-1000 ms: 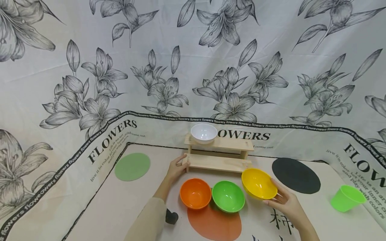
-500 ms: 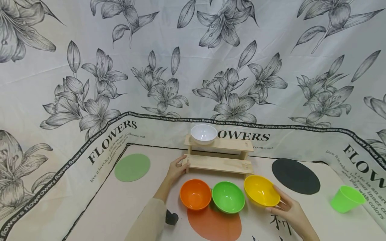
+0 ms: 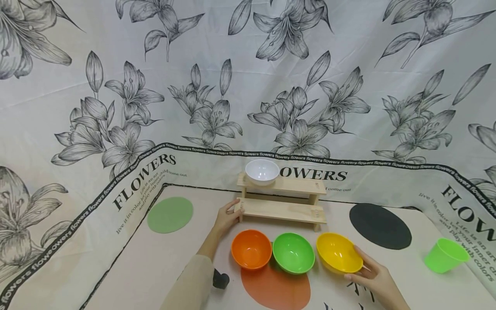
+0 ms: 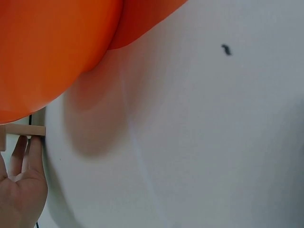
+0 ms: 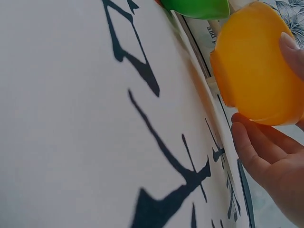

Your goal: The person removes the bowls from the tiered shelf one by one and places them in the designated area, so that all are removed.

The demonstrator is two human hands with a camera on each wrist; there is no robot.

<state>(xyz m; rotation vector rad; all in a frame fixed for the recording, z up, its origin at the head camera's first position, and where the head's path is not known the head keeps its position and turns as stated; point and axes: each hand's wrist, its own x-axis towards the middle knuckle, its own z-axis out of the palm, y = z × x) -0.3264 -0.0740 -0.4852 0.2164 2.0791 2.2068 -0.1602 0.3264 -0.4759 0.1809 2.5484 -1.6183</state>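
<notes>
Your right hand (image 3: 375, 275) holds the yellow bowl (image 3: 339, 253) by its right side, with thumb and fingers pressed to the outside; whether the base touches the table (image 3: 135, 262), I can't tell. Your left hand (image 3: 226, 218), beyond a beige sleeve (image 3: 190, 280), grips the left end of the lower board of a two-tier wooden shelf (image 3: 280, 209). Closest to you lies an orange round patch (image 3: 277, 290), with a small black object (image 3: 221, 280) near its left, partly hidden by your sleeve. Just past the patch stand the orange bowl (image 3: 252, 249) and the green bowl (image 3: 293, 253), side by side and upright, the yellow one just right of the green. Well to your right is a bright green cup (image 3: 445, 255). Farther off, a black round patch (image 3: 380, 226) lies right of the shelf and a pale green one (image 3: 170, 214) to its left. A white bowl (image 3: 262, 171) rests on the upper board's left part, before a flower-printed cloth (image 3: 217, 112).
</notes>
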